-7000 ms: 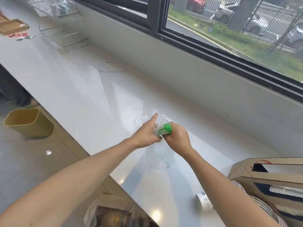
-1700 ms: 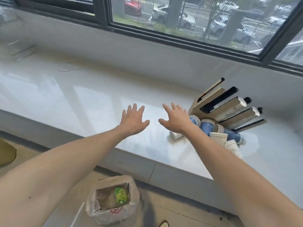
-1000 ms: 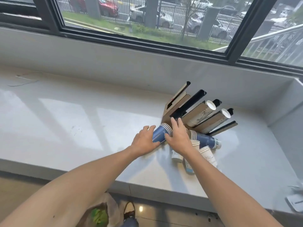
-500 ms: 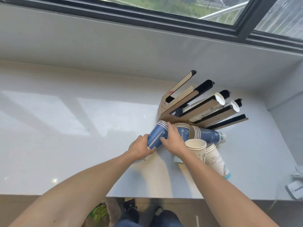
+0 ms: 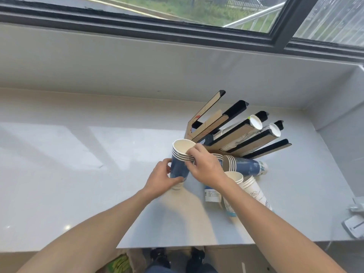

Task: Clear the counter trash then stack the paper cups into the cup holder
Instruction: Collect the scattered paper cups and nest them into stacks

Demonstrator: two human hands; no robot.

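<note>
Both hands are on one stack of blue paper cups [image 5: 180, 161], and it stands mouth up on the white desk [image 5: 78, 174], tilted a little toward the window. The left hand [image 5: 161, 179] wraps the lower body of the stack, fingers [image 5: 176, 179] curled around it near the base. The right hand [image 5: 205, 167] grips up top, its fingers pinching the banded rims just under the open white mouth. So both hands are clamped on that same stack.

Right behind it sits the cardboard cup holder [image 5: 232, 133], leaning back with its slots fanning toward the right; two of those slots carry white cup stacks [image 5: 256, 122] poking out at the far end. Between the holder and the right forearm, more cups lie loose: a blue stack on its side [image 5: 246, 166] touching the holder's foot, and white cups [image 5: 254, 190] tipped over just beside it, partly hidden by the arm.

Down at the desk's near edge, below on the floor, a bag with something green [image 5: 120, 263] peeks out beside the person's dark shoes [image 5: 195, 257]
</note>
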